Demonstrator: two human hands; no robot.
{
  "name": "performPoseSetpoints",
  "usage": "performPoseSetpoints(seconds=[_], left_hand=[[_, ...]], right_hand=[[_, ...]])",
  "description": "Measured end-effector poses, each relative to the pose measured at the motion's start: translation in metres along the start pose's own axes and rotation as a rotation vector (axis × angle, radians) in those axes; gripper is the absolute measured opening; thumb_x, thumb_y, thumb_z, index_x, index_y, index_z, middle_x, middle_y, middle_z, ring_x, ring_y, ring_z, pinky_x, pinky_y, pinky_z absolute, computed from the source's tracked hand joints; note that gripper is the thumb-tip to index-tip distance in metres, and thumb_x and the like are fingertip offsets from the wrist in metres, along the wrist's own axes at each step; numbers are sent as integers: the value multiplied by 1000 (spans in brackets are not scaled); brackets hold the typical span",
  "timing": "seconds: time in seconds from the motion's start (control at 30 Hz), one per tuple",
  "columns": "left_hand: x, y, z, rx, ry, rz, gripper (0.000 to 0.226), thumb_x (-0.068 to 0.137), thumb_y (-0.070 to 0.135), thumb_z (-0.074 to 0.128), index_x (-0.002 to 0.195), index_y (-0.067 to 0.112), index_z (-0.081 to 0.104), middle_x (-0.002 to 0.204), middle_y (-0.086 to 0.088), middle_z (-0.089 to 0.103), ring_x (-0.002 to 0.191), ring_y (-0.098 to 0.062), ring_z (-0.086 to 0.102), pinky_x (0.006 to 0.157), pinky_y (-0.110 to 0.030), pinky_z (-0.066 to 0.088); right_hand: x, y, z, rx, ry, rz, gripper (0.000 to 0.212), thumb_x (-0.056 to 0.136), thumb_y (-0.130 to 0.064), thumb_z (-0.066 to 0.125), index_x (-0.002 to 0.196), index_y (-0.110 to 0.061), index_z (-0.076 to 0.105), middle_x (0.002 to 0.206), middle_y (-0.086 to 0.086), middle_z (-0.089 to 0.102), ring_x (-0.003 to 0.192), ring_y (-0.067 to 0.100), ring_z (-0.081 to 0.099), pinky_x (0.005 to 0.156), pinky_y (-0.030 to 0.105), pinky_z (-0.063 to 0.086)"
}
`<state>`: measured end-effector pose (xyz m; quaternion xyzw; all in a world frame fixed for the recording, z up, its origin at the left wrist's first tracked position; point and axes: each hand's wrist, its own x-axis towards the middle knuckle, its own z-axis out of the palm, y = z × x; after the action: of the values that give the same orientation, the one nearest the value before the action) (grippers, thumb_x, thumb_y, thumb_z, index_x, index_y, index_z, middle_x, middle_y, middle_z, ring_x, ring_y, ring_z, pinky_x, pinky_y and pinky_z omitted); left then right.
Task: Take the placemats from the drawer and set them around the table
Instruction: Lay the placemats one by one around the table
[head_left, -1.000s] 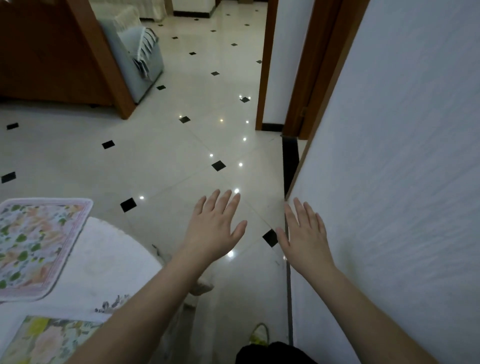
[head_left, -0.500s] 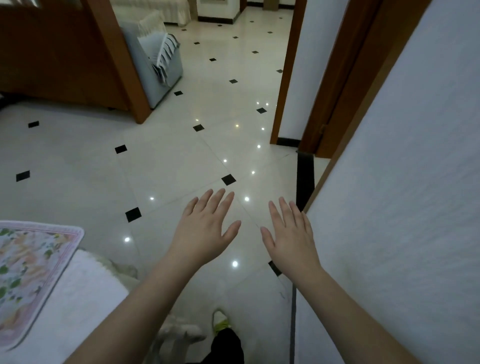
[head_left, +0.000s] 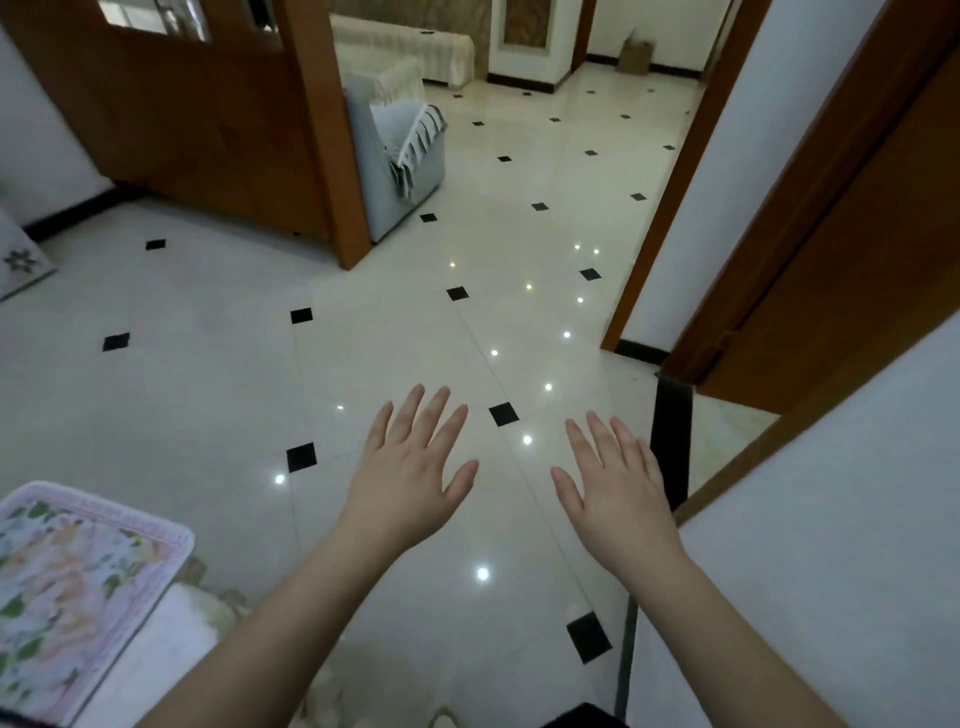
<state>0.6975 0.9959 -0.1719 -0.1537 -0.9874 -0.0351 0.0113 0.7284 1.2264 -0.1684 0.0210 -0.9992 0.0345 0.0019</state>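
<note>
A floral placemat (head_left: 67, 587) with a pink border lies on the white-clothed table (head_left: 150, 660) at the lower left. My left hand (head_left: 410, 478) is stretched out over the tiled floor, palm down, fingers spread, holding nothing. My right hand (head_left: 613, 493) hovers beside it in the same way, also empty, close to the white wall on the right. No drawer is in view.
White wall (head_left: 831, 597) rises close on my right, with a brown door frame (head_left: 810, 291) beyond it. Glossy tiled floor (head_left: 395, 332) with small black squares stretches ahead. A wooden partition (head_left: 218, 130) and a grey armchair (head_left: 400, 161) stand at the back left.
The view has swung upward and left, so more of the far room shows. The second placemat at the bottom left has left the view. Both hands stay open and empty.
</note>
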Motion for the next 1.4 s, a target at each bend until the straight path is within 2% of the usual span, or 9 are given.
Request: performPoseSetpoints(seconds=[0.17,0.3,0.4,0.6,0.67,0.83,1.1,1.27,1.4], left_hand=[[41,-24,-13,26,24,-87,79,87,65,-4,158,31,10,167,5,1,153,-19,-8,121,-41,-11],[80,-39,-18,23,23,-174,83,84,66,-8,158,32,6,167,5,0,153,-19,-8,123,-43,-7],[107,-48,-24,45,7,-232,82,82,66,-12,157,36,1,167,6,-1,153,-19,-9,123,-42,-5],[142,-72,-38,50,33,-376,83,83,65,-9,158,33,4,167,7,3,153,-17,-6,123,-40,-3],[142,-86,-39,24,49,-437,82,85,66,-5,158,32,10,167,6,8,154,-18,-2,123,-41,-1],[127,-131,-36,28,48,-595,82,84,66,-7,158,33,6,167,7,2,153,-17,-6,121,-38,-5],[88,-235,-27,1,120,-815,78,88,63,-1,158,32,11,167,7,6,153,-16,-2,122,-39,-5],[60,-299,-38,-10,175,-933,79,88,63,3,157,30,20,165,4,15,153,-19,7,122,-41,3],[43,-344,-44,9,158,-1003,78,88,63,4,157,30,22,165,4,17,153,-20,9,121,-40,3]], right_hand=[[61,-4,-5,24,21,-62,63,100,-53,11,156,-26,11,165,1,9,151,22,2,115,35,-9],[116,-8,-4,63,27,-149,61,102,-51,15,156,-25,14,164,2,11,151,22,3,119,37,-5],[158,-11,-3,84,33,-228,70,95,-55,7,155,-23,24,163,4,19,151,24,10,120,38,0],[240,-24,-6,73,27,-342,64,96,-50,22,145,-17,46,151,8,43,142,31,36,115,40,11],[262,-37,-7,72,15,-391,66,96,-51,19,147,-17,44,153,8,42,143,31,34,115,39,8],[299,-97,-1,108,-5,-552,72,94,-54,8,152,-19,33,158,6,31,148,28,23,116,38,1],[335,-242,10,129,-32,-807,84,83,-57,-12,157,-26,11,165,-1,8,152,21,0,120,38,-5],[351,-322,11,105,-13,-894,81,86,-57,-8,156,-25,19,163,1,16,151,23,8,120,39,-1],[360,-375,15,85,-19,-925,67,95,-52,14,147,-20,43,153,6,41,144,29,33,116,38,8]])
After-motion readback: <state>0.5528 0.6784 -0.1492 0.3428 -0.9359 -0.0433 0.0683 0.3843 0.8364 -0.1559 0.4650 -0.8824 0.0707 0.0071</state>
